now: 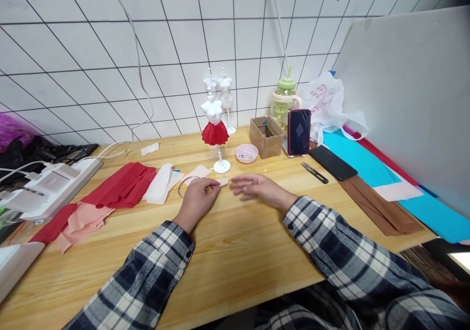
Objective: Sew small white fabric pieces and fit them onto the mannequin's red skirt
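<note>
My left hand (pixel 198 199) is closed in a pinch near the middle of the table, on a small pale piece of fabric (pixel 222 181) that sticks out past the fingertips. A thin brown loop (pixel 179 187) curves out from behind this hand; whether it is held too, I cannot tell. To the right, my right hand (pixel 261 189) hovers with fingers stretched out and slightly blurred, nothing visible in it. Just beyond both hands stands a small white dress form (pixel 212 110) wearing a red pleated skirt (pixel 215 133). Another pale fabric scrap (pixel 198 173) lies behind my left hand.
A pink bowl of beads (pixel 246 153), a cardboard box (pixel 270 139), a propped phone (pixel 298 133) and thread snips (pixel 315 173) stand or lie back right. Red fabric (pixel 121 185) and a power strip (pixel 55 188) are left; blue fabric (pixel 363 158) and brown fabric (pixel 382 205) right.
</note>
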### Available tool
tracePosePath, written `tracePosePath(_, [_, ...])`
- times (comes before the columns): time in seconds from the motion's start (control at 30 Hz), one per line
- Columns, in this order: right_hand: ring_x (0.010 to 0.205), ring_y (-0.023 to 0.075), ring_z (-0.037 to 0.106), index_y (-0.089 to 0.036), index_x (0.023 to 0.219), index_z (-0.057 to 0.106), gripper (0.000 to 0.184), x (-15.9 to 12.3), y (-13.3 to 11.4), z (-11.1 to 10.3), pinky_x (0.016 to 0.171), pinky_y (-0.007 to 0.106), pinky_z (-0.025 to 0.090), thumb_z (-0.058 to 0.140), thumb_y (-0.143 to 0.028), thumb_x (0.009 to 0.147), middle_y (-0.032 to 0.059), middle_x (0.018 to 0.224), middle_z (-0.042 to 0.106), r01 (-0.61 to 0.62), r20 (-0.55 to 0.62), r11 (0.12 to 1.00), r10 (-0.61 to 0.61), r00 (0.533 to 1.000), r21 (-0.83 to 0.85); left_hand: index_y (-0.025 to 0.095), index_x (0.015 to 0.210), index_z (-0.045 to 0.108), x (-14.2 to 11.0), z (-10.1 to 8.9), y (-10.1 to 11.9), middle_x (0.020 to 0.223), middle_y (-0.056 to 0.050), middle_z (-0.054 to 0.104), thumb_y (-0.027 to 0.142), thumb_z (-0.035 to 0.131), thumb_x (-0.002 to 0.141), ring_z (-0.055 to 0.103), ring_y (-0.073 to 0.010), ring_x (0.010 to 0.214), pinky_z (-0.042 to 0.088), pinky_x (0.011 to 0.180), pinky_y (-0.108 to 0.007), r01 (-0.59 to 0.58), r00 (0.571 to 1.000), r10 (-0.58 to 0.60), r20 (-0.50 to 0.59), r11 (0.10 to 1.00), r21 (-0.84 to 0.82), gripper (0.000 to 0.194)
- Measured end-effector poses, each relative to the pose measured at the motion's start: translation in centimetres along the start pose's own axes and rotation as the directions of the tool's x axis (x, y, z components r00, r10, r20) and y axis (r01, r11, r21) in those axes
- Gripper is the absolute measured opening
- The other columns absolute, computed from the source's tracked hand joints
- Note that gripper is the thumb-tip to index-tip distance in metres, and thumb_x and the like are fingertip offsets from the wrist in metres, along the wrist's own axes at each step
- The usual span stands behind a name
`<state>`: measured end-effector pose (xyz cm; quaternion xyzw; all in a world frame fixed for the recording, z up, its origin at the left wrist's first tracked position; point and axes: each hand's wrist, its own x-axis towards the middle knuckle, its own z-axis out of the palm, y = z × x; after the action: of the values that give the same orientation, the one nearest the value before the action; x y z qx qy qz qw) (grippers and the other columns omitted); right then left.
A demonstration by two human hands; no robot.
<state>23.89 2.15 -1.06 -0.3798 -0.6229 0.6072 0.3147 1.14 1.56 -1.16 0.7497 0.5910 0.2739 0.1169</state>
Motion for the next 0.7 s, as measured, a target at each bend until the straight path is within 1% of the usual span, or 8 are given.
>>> tracePosePath(0.03, [0.120, 0.0249, 0.058, -0.021, 0.129, 0.057, 0.049, 0.1, 0.0, 0.1, 0.094, 0.045, 0.051, 0.056, -0.019, 0.080, 0.0113, 0.134, 0.059, -0.046, 0.031, 0.997, 0.045, 0.999, 0.058, 0.021, 0.089, 0.073, 0.0, 0.0, 0.0, 0.084, -0.003, 0.073, 0.034, 0.061, 0.083, 0.064, -0.0222, 0.086, 0.047, 0.081, -0.034, -0.006, 1.000, 0.006, 0.011, 1.000, -0.005, 0.019])
tracePosePath(0.1, [0.125, 0.0247, 0.054, -0.021, 0.130, 0.056, 0.052, 0.4, 0.0, -0.3, 0.098, 0.045, 0.049, 0.056, -0.018, 0.078, 0.0111, 0.141, 0.053, -0.015, -0.250, 1.000, 0.018, 0.968, 0.014, 0.021, 0.090, 0.073, -0.1, 0.1, 0.1, 0.085, -0.003, 0.073, 0.033, 0.061, 0.083, 0.064, -0.0221, 0.086, 0.047, 0.081, -0.034, -0.025, 0.999, 0.025, 0.032, 1.000, -0.011, 0.018])
tracePosePath(0.17, [0.132, 0.0239, 0.045, -0.020, 0.131, 0.055, 0.058, 0.6, -0.1, -1.3, 0.106, 0.042, 0.041, 0.057, -0.013, 0.073, 0.0101, 0.147, 0.045, 0.051, -0.609, 0.977, -0.168, 0.775, -0.205, 0.022, 0.092, 0.072, -0.2, 0.1, 0.1, 0.085, -0.002, 0.073, 0.031, 0.061, 0.083, 0.064, -0.0219, 0.086, 0.047, 0.080, -0.034, -0.048, 0.998, 0.049, 0.042, 0.999, -0.014, 0.018])
tracePosePath(0.23, [0.122, 0.0222, 0.053, -0.020, 0.128, 0.056, 0.055, 0.5, -0.2, -2.2, 0.101, 0.039, 0.045, 0.054, -0.013, 0.074, 0.0090, 0.143, 0.050, 0.124, -0.703, 0.937, -0.328, 0.631, -0.326, 0.023, 0.093, 0.072, -0.3, 0.1, 0.3, 0.083, -0.002, 0.072, 0.030, 0.061, 0.082, 0.063, -0.0217, 0.084, 0.046, 0.079, -0.035, -0.076, 0.996, 0.076, 0.044, 0.997, -0.006, 0.016])
tracePosePath(0.3, [0.087, 0.0182, 0.066, -0.018, 0.106, 0.067, 0.035, 0.1, -0.2, -2.3, 0.081, 0.033, 0.053, 0.045, -0.013, 0.078, 0.0069, 0.106, 0.071, 0.175, -0.636, 0.939, -0.330, 0.697, -0.296, 0.023, 0.088, 0.071, -0.4, 0.1, 0.4, 0.080, -0.002, 0.071, 0.028, 0.062, 0.081, 0.062, -0.0217, 0.082, 0.045, 0.078, -0.035, -0.107, 0.993, 0.107, 0.051, 0.994, 0.009, 0.013])
tracePosePath(0.37, [0.067, 0.0155, 0.064, -0.018, 0.083, 0.070, 0.027, -0.2, -0.2, -1.4, 0.067, 0.028, 0.051, 0.044, -0.011, 0.077, 0.0036, 0.078, 0.071, 0.163, -0.525, 0.921, -0.340, 0.780, -0.354, 0.023, 0.085, 0.070, -0.5, 0.1, 0.6, 0.079, -0.001, 0.071, 0.027, 0.062, 0.081, 0.061, -0.0216, 0.082, 0.045, 0.077, -0.035, -0.138, 0.989, 0.136, 0.062, 0.990, 0.020, 0.010])
tracePosePath(0.53, [0.074, 0.0142, 0.062, -0.019, 0.091, 0.070, 0.024, -0.6, -0.4, 0.9, 0.068, 0.026, 0.047, 0.052, -0.009, 0.079, 0.0027, 0.087, 0.072, 0.268, -0.281, 0.744, -0.522, 0.805, -0.613, 0.024, 0.084, 0.070, -0.8, 0.1, 0.9, 0.080, -0.001, 0.071, 0.025, 0.062, 0.082, 0.061, -0.0217, 0.083, 0.044, 0.078, -0.035, -0.190, 0.979, 0.185, 0.082, 0.980, 0.057, 0.009])
tracePosePath(0.7, [0.091, 0.0192, 0.061, -0.021, 0.103, 0.070, 0.021, -0.7, -0.3, 1.5, 0.081, 0.032, 0.045, 0.064, -0.031, 0.085, 0.0051, 0.099, 0.072, 0.318, 0.004, 0.529, -0.511, 0.860, -0.786, 0.023, 0.084, 0.070, -1.2, 0.4, 1.3, 0.082, -0.002, 0.072, 0.025, 0.060, 0.084, 0.062, -0.0212, 0.085, 0.043, 0.081, -0.035, -0.218, 0.973, 0.211, 0.095, 0.973, 0.070, 0.010])
